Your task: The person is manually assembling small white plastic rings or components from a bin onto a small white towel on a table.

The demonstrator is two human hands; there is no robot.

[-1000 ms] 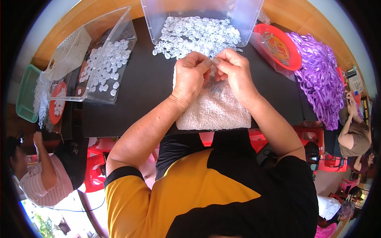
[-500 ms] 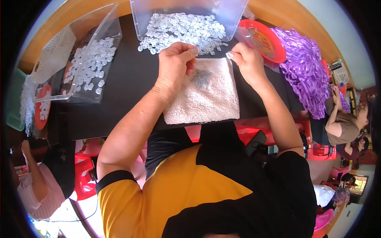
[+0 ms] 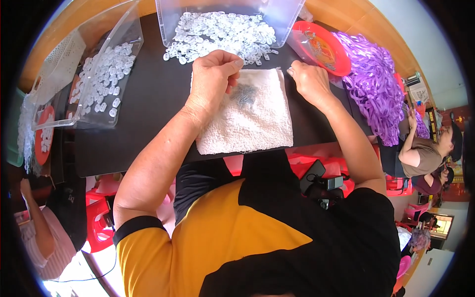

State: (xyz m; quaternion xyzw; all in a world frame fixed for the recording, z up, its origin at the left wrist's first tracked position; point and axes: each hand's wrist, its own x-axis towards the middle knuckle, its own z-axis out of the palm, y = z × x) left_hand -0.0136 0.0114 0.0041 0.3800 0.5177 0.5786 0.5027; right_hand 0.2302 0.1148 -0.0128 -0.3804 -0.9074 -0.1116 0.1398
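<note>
A folded white towel (image 3: 247, 126) lies on the black table, with a small heap of thin grey metal pieces (image 3: 245, 95) on its far half. Over the towel's far left corner, my left hand (image 3: 212, 76) is closed, thumb against fingers; whatever it may hold is too small to make out. Just off the towel's right edge, my right hand (image 3: 311, 83) is closed in a pinch, and its fingertips also show nothing I can name. Past my left hand, many small clear plastic pieces (image 3: 222, 34) spill from a clear bin (image 3: 168, 24) tipped toward me.
At left stands a clear box (image 3: 74, 121) with more plastic pieces. A red plate (image 3: 341, 59) holding thin metal parts sits at the far right, beside a pile of purple ribbon straps (image 3: 371, 89). Other people (image 3: 428, 148) are at both sides.
My right hand has turned slightly and its fingers are drawn in closer. My left hand stays almost as it was. The whole view has shifted a little.
</note>
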